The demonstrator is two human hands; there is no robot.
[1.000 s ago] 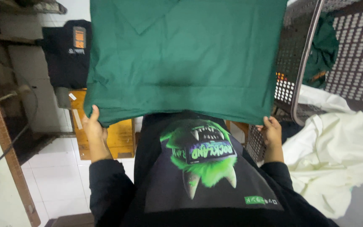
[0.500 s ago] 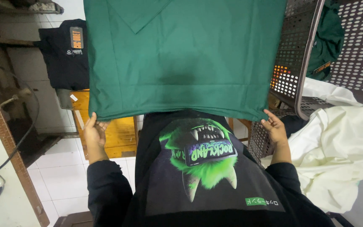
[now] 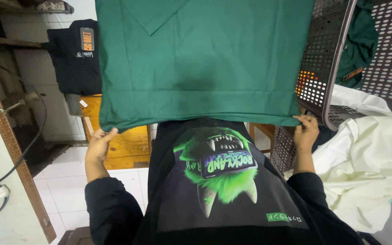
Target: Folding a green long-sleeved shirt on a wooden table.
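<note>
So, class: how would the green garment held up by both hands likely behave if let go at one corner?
The green garment is probably floppy: its hem sags between left hand and right hand. Likely light, since fingertips alone hold it.

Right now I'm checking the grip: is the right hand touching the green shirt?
Touching. The head view shows the right hand with its fingers pinching the lower corner of the green shirt, no gap between them.
</note>
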